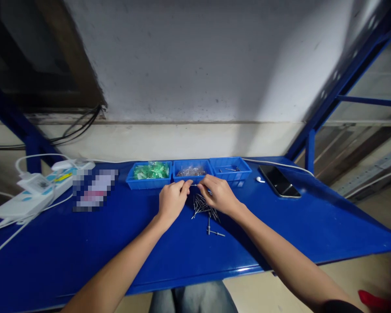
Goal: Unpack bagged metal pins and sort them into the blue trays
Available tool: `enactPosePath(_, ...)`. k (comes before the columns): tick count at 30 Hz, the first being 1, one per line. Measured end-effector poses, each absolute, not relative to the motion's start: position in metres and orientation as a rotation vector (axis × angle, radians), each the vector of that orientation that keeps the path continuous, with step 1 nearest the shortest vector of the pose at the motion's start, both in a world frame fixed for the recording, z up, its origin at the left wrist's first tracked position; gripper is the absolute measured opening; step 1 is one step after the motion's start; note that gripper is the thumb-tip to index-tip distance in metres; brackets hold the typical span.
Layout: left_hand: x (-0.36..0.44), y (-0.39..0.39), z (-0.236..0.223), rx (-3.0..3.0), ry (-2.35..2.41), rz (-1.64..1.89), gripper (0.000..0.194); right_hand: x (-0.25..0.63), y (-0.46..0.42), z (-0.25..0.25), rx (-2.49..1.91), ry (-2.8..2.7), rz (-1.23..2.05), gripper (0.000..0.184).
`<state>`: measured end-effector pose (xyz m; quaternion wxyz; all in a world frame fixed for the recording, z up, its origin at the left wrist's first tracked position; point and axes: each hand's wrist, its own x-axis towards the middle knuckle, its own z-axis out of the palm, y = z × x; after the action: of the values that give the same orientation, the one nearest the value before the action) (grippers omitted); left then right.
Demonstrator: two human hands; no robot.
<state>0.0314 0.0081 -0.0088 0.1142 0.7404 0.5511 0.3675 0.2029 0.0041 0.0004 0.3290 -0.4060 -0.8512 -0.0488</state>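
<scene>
My left hand (173,200) and my right hand (220,194) meet above the table, each closed in a pinch. Between their fingertips runs a thin, light blind rivet (194,185); its ends are hidden by the fingers. Under and beside my right hand lies a loose heap of metal blind rivets (202,206), partly covered by that hand. Nearer to me, two more rivets (209,228) lie apart from the heap. Just behind the hands stands a blue bin (179,177) with small clear and brownish pieces, too small to name.
Left of that bin, another blue bin (130,180) holds green packets; the right bin (239,175) holds a few rivets. A phone (280,181) and a white earbud (260,179) lie at right. A white power strip (29,201) with cables occupies the left of the blue table (169,261).
</scene>
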Motion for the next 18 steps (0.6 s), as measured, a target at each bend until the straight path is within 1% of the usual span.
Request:
enactPosePath(7,0.029,0.011,-0.005,2.261,1.733,1.073,0.048,0.193,0.003,-0.011,-1.134,-2.182,0.056,0.034)
enactPosePath(12,0.033,0.008,-0.004,2.419,1.918,0.870,0.052,0.194,0.005,-0.009,-1.207,-2.071,0.026,0.032)
enactPosePath(16,0.034,0.004,-0.005,2.536,1.806,0.642,0.053,0.219,0.016,-0.003,-1.294,-1.916,-0.004,0.035)
enactPosePath(18,0.032,0.003,-0.006,2.572,1.677,0.595,0.045,0.240,0.024,-0.001,-1.412,-1.727,-0.031,0.038)
